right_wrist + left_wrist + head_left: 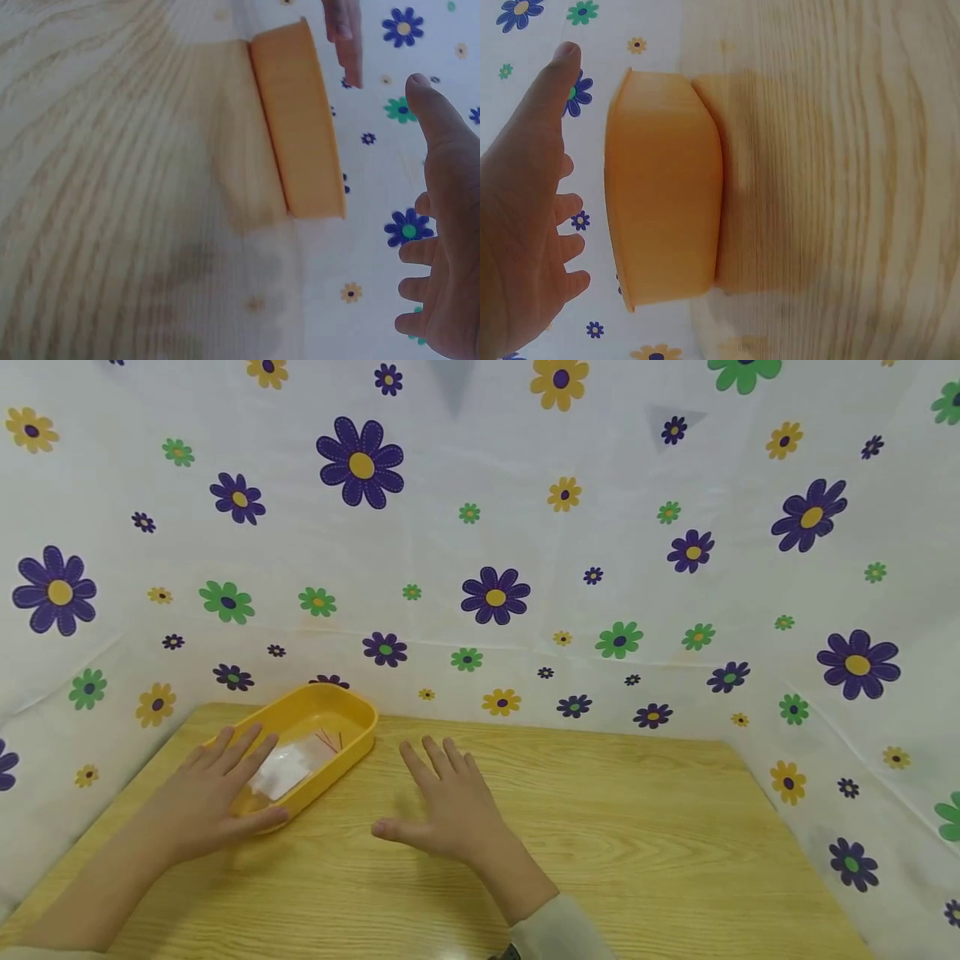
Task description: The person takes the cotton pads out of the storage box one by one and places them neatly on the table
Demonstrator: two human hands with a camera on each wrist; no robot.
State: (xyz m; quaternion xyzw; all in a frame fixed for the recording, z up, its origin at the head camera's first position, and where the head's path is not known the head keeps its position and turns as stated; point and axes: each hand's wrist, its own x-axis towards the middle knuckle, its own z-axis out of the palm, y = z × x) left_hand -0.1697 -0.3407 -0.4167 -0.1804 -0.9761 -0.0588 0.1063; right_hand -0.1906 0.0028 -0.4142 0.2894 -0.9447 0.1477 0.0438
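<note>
The yellow tray (363, 745) stands on the table in the left half of the head view, placed slantwise, with its far end toward the middle of the frame. Inside it lies a clear packet (283, 770) with something white in it, and near this are thin red pieces (327, 741), too small for me to name. My left hand (213, 793) is held above the near left part of the tray, released, the fingers straight and the thumb stretched out. My right hand (459, 802) is also released, its fingers spread, near the centre of the frame, to the right of the tray and apart from it. My pale sleeve (558, 931) shows at the bottom. Under everything is the wood-grain table (637, 827); behind and at both sides hangs a white cloth (420, 543) with purple, green and yellow flowers.
</note>
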